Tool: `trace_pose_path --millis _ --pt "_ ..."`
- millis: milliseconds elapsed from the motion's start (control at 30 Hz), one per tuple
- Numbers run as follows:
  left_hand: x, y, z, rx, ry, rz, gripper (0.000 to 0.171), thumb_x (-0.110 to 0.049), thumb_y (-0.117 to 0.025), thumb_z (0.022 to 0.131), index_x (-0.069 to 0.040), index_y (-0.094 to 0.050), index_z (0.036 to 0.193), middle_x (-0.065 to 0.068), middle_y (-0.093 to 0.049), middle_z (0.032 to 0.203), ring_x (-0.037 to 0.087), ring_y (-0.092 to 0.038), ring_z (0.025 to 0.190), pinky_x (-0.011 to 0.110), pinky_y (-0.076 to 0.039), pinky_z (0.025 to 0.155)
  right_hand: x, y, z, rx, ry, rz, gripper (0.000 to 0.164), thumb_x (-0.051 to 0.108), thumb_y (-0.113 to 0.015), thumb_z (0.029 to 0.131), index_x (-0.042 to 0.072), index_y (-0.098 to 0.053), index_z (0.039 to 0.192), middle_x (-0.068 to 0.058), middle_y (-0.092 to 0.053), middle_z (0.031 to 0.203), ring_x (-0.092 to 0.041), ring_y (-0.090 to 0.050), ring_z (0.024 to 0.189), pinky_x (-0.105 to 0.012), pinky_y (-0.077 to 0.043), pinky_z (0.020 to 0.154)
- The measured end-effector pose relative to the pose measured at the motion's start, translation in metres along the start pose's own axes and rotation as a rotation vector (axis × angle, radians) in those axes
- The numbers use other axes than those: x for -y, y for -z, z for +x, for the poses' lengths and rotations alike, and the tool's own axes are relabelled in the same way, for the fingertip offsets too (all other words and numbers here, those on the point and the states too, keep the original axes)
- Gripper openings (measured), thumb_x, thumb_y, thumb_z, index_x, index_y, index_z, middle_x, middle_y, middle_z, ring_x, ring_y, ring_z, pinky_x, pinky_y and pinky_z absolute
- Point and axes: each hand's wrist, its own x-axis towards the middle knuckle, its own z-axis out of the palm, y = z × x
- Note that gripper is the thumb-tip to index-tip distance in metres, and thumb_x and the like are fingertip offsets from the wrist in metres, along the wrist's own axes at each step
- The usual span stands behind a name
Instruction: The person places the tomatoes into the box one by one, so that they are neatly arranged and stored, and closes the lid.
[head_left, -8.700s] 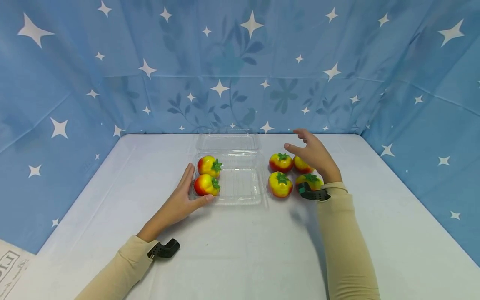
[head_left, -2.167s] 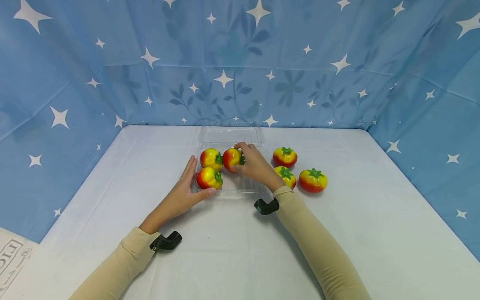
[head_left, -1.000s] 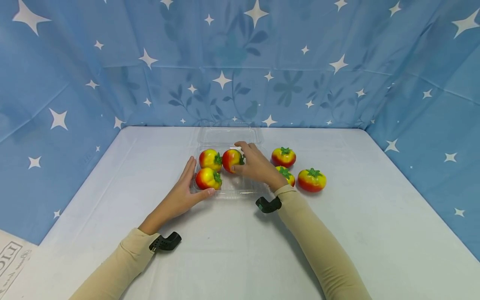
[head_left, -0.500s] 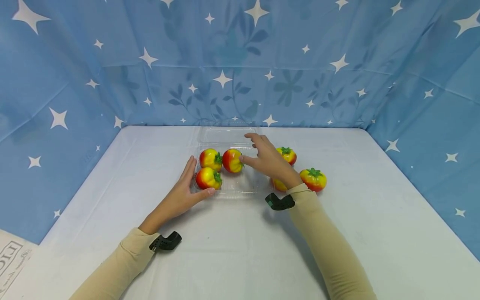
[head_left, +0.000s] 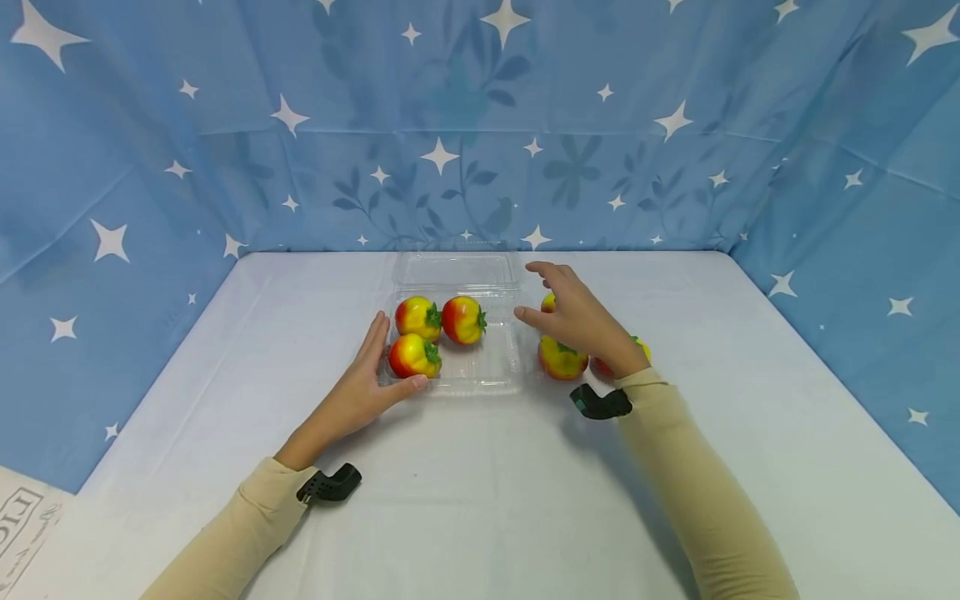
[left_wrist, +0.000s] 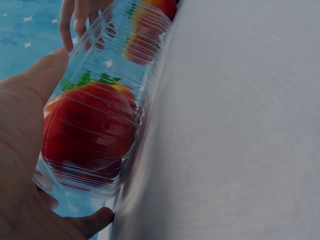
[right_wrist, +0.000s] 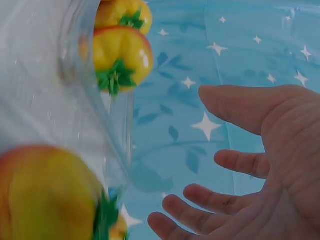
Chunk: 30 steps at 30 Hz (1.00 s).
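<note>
A clear plastic clamshell box (head_left: 480, 385) lies with its lid (head_left: 457, 271) folded back. Three red-and-yellow tomatoes with green leafy tops sit in it: a back left one (head_left: 418, 318), a front left one (head_left: 415, 357) and one to the right (head_left: 463, 320). My left hand (head_left: 356, 392) rests against the box's left end, fingers straight along the side and thumb at the front corner. With fingers spread and nothing held, my right hand (head_left: 581, 317) hovers over the tomatoes outside the box, partly covering them; one tomato (head_left: 562, 358) shows below it.
Behind my right wrist another tomato (head_left: 641, 346) partly shows, and a further one (head_left: 549, 303) peeks out beside the fingers. A white cloth covers the table (head_left: 465, 492). A blue star-patterned curtain (head_left: 300, 183) stands behind. Printed paper (head_left: 26, 525) lies at far left.
My right hand has set a third tomato in the box, let go, and moved right over the loose tomatoes. My left hand has stayed at the box.
</note>
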Motion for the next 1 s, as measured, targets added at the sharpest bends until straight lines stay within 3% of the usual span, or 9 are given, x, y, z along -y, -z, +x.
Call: trace_pose_path --millis 200,633,1000 --pt "0.001 0.0 0.0 -0.003 -0.004 -0.001 0.12 -0.059 -0.075 0.095 -0.009 0.002 0.173 0.003 0.009 0.179 0.029 0.0 0.164 0.06 -0.011 0.128 -0.015 0.015 -0.014 0.009 -0.024 -0.016 0.081 0.037 -0.072 0.103 0.008 -0.032 0.167 -0.022 -0.032 0.167 -0.041 -0.035 0.151 -0.065 -0.031 0.122" --pt "-0.001 0.0 0.0 -0.001 -0.001 -0.005 0.12 -0.059 -0.075 0.095 -0.008 0.001 0.173 0.003 0.009 0.179 0.028 0.0 0.164 0.059 -0.011 0.128 -0.053 0.044 -0.042 0.138 -0.107 0.021 0.102 0.045 -0.078 0.097 0.013 -0.016 0.172 -0.024 -0.019 0.173 -0.049 -0.023 0.155 -0.077 -0.033 0.113" --pt "-0.001 0.0 -0.001 0.0 0.002 0.012 0.12 -0.059 -0.075 0.095 -0.009 0.002 0.173 0.004 0.009 0.179 0.029 -0.001 0.164 0.061 -0.012 0.128 -0.074 0.054 -0.047 0.216 -0.213 0.022 0.108 0.042 -0.08 0.095 0.012 -0.011 0.172 -0.031 -0.016 0.171 -0.055 -0.02 0.153 -0.079 -0.034 0.11"
